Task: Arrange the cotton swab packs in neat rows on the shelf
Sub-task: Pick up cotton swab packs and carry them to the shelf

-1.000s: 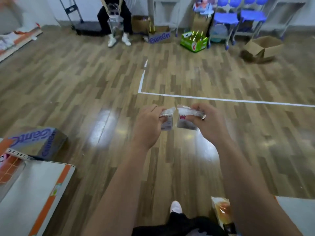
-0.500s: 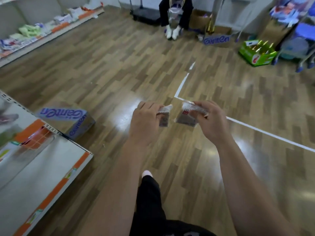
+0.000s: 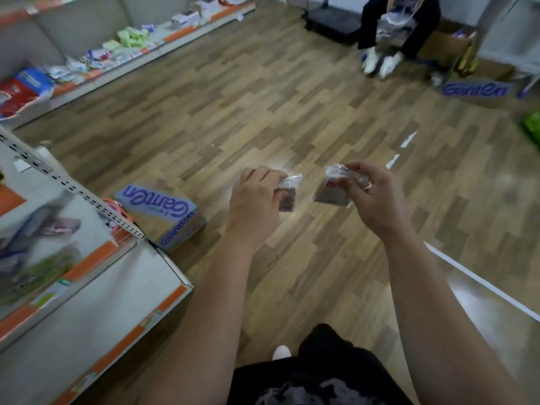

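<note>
The left hand (image 3: 257,197) is raised over the brown wood-plank floor (image 3: 263,106), fingers curled and closed on one small clear-plastic cotton swab pack (image 3: 287,191); the pack projects from the thumb side of the fist, with its white sealed top edge uppermost. The right hand (image 3: 371,197) is level with the left hand and apart from it, fingers pinched on a second small clear-plastic cotton swab pack (image 3: 333,190), which carries a small red label and hangs tilted below the fingertips. The two packs are near one another but do not touch; bare floor shows in the gap between them. The white metal shelf with orange price strips (image 3: 96,302) lies to the left of the left hand and nearer the camera; its lower tier shows a bare white surface, and its upper tier holds blurred packaged goods that cannot be identified. A cardboard box printed with purple lettering (image 3: 163,214) stands on the floor between this shelf and the left hand, just beside the shelf corner. Beyond the left hand, a long low shelf loaded with mixed packages (image 3: 117,51) runs along the far wall. Beyond the right hand, a seated person in dark clothing and white shoes (image 3: 388,39) is in view, with a second purple-lettered carton (image 3: 476,90) to that person's right in the view. White tape lines (image 3: 479,285) cross the floor to the right of the right hand.
</note>
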Demonstrator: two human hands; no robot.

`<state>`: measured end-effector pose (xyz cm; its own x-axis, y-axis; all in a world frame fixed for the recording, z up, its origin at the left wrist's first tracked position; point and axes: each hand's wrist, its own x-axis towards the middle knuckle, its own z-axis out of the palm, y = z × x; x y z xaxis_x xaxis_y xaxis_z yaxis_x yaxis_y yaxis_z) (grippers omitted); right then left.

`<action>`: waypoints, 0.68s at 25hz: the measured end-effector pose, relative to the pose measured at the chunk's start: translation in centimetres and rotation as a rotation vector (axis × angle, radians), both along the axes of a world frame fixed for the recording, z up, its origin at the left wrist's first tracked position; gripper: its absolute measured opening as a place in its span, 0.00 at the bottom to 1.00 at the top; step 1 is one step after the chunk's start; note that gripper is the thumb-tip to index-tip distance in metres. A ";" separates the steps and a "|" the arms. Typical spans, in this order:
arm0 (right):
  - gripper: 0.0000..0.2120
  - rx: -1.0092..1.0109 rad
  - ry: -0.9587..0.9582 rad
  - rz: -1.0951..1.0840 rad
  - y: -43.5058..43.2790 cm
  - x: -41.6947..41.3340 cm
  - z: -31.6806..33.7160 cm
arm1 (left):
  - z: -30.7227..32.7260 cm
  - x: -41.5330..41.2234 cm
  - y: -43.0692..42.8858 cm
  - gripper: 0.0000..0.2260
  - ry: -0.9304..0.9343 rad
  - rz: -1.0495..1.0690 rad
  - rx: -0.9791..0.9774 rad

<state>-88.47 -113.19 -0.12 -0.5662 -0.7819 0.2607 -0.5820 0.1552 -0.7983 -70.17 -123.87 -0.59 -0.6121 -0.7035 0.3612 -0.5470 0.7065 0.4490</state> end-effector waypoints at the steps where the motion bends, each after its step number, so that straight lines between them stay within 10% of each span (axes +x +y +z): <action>1: 0.10 -0.007 -0.006 0.018 -2.2 -1.1 -0.2 | -0.3 -0.6 -1.7 0.13 -0.003 0.026 0.011; 17: 0.09 0.010 0.122 0.420 -39.1 -20.0 1.2 | 0.7 -16.7 -32.3 0.12 0.014 0.439 0.007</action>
